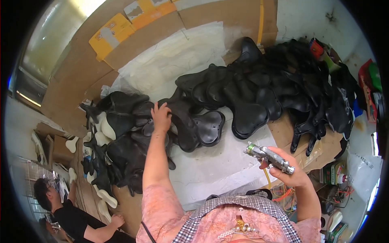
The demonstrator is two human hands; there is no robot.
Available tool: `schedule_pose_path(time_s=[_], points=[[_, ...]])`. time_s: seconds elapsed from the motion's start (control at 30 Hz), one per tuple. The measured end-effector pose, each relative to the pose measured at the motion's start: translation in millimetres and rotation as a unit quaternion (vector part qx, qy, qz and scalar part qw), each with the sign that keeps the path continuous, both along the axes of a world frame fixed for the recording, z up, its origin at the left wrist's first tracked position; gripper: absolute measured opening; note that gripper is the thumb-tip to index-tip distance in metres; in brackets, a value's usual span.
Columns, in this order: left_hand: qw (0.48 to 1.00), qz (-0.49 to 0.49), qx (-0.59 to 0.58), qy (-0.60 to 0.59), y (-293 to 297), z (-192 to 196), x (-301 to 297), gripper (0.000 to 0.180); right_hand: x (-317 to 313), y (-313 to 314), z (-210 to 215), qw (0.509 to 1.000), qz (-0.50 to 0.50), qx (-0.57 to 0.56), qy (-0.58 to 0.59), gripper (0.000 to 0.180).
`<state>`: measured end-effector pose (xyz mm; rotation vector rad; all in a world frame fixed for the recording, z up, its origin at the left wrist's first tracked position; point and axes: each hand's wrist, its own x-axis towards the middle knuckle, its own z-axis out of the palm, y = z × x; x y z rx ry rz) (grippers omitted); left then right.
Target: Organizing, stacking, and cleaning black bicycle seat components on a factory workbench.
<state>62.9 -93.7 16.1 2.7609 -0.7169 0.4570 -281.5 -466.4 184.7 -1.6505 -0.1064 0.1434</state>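
Note:
My left hand (161, 117) reaches forward, palm down, onto the black saddle-shaped covers (139, 109) left of centre. Its fingers are apart and touch the edge of one; no firm grip shows. In my right hand (293, 168) is a metal spray gun (270, 157) with a green ring at its nozzle end, pointing forward and left. A yellow hose (267, 178) hangs below it. Just ahead of the gun, a glossy black saddle cover (249, 117) lies on the pile's near edge. Another shiny cover (209, 127) with small holes lies to the right of my left hand.
White sheeting (214, 170) covers the near table, with cardboard (291, 133) at its right. Cardboard walls (198, 14) rise behind. Cream saddle-shaped pieces (107, 129) lie at left. A co-worker in a black shirt (71, 220) stands lower left. Hoses and cables (287, 194) hang at lower right.

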Motion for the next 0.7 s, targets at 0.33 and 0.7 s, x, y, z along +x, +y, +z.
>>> schedule_pose_path(time_s=[0.33, 0.7], points=[[0.63, 0.086, -0.697, 0.33, -10.3, 22.5, -51.0, 0.015, 23.8, 14.9, 27.2, 0.988, 0.0, -0.124, -0.089, 0.05], [0.535, 0.135, -0.768, 0.326, 46.3, -14.8, -118.2, 0.024, -8.9, -9.9, 33.8, 0.987, -0.029, -0.158, -0.023, 0.049]])
